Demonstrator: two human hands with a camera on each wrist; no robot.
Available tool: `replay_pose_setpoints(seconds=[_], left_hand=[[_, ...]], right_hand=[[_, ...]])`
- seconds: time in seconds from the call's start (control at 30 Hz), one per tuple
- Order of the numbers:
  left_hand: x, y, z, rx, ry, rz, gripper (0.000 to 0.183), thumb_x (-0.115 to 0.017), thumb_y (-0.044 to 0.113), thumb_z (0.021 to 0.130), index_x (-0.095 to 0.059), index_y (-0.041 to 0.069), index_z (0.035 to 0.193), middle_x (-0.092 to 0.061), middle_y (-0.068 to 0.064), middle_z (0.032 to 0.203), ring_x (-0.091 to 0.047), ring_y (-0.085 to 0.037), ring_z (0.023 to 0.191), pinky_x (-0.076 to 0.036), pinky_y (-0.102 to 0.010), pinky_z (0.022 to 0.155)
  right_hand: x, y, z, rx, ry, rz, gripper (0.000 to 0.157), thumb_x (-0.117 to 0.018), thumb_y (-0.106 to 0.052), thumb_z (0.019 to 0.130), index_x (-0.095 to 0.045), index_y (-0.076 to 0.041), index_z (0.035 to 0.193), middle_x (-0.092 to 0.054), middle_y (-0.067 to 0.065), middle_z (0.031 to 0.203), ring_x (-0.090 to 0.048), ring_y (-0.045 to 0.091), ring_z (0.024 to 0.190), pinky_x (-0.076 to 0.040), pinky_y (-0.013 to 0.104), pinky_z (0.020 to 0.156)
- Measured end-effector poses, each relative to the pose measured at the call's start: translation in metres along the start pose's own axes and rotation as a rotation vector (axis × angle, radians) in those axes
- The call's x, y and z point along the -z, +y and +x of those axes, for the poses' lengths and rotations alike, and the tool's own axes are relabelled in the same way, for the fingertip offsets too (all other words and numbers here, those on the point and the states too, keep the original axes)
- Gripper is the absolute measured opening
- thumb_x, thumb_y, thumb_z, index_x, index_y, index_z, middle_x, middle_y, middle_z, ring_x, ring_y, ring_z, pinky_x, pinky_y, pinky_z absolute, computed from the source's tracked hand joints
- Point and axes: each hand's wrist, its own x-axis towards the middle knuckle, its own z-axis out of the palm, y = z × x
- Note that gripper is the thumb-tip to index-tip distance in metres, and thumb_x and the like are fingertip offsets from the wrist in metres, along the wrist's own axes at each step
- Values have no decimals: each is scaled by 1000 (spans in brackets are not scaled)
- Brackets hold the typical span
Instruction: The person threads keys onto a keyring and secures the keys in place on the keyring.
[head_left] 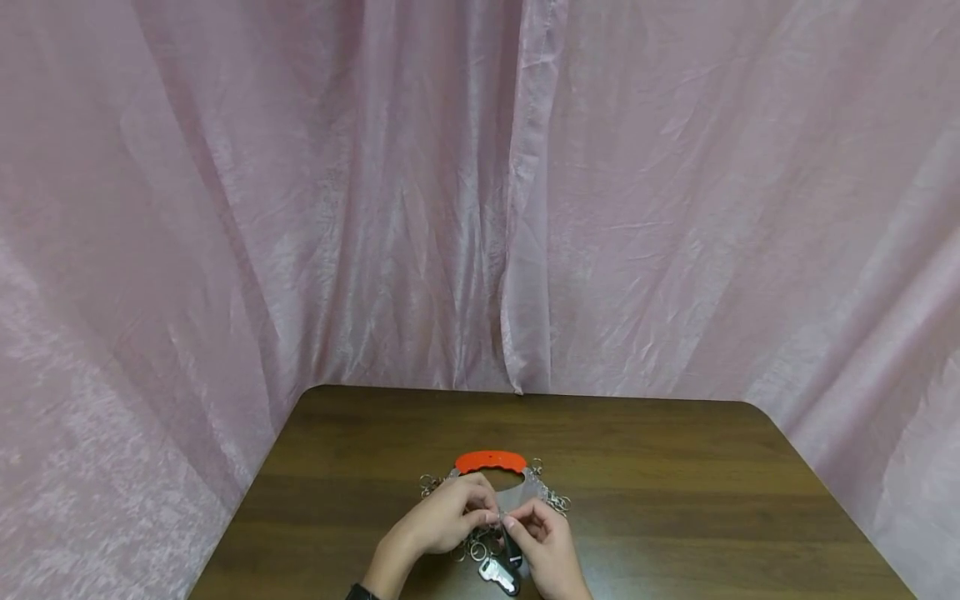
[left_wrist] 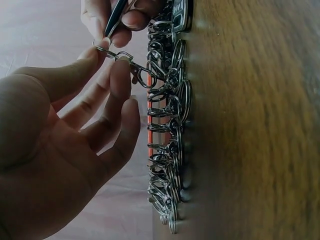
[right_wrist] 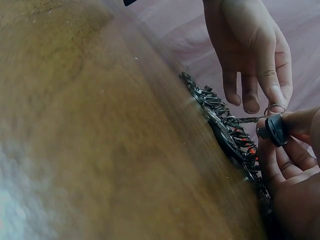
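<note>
My left hand (head_left: 450, 515) pinches a small metal key ring (left_wrist: 106, 50) between thumb and forefinger. The ring joins a swivel clasp (left_wrist: 132, 64) on the row of hooks. Close against it, my right hand (head_left: 551, 546) pinches a black-headed key (right_wrist: 276, 131) at the ring, its dark head also seen in the left wrist view. Whether the key is threaded on the ring cannot be made out. Behind both hands lies a key holder with an orange handle (head_left: 491, 461) and a clear plate (head_left: 517, 497), partly covered by the left hand.
Several clasps and rings (left_wrist: 172, 125) hang along the holder's edge and rest on the brown wooden table (head_left: 675, 500). A silver and black key (head_left: 497, 573) lies on the table in front of the hands. Pink curtains (head_left: 420, 208) hang beyond the far table edge.
</note>
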Motion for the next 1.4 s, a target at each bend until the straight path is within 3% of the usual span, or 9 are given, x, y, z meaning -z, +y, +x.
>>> replay_pose_setpoints(seconds=[0.13, 0.3, 0.53, 1.13, 1.4], left_hand=[[1, 1, -1, -6, -5, -19, 13, -72, 20, 102, -76, 23, 90, -65, 19, 99, -59, 2, 92, -51, -26, 84], [2, 3, -2, 0, -3, -40, 10, -72, 20, 102, -75, 22, 93, -66, 18, 96, -59, 3, 86, -52, -25, 80], [3, 4, -1, 1, 4, -23, 11, -72, 21, 102, -76, 23, 92, -65, 19, 94, -58, 2, 87, -51, -26, 82], [-2, 4, -1, 38, -15, -30, 11, -72, 19, 102, -73, 23, 92, -64, 19, 91, -60, 3, 86, -54, -26, 82], [-5, 4, 4, 61, 14, -50, 13, -71, 17, 100, -70, 22, 88, -64, 18, 85, -62, 3, 80, -55, -24, 77]], right_hand=[[0, -1, 0, 1, -1, -2, 2, -66, 10, 97, -64, 10, 98, -69, 29, 92, -72, 17, 80, -61, 28, 74], [0, -2, -1, -17, -18, 17, 12, -68, 5, 99, -62, 15, 100, -68, 35, 94, -73, 19, 78, -61, 29, 73], [1, -2, 0, 2, -31, -13, 1, -65, 9, 99, -65, 8, 99, -69, 31, 95, -72, 15, 84, -60, 27, 77], [4, 0, -1, 50, -56, -22, 5, -66, 12, 97, -66, 7, 98, -71, 22, 94, -69, 8, 86, -58, 24, 76], [7, 0, 3, 54, -62, -36, 7, -65, 13, 97, -67, 6, 98, -71, 23, 95, -69, 7, 87, -57, 23, 76]])
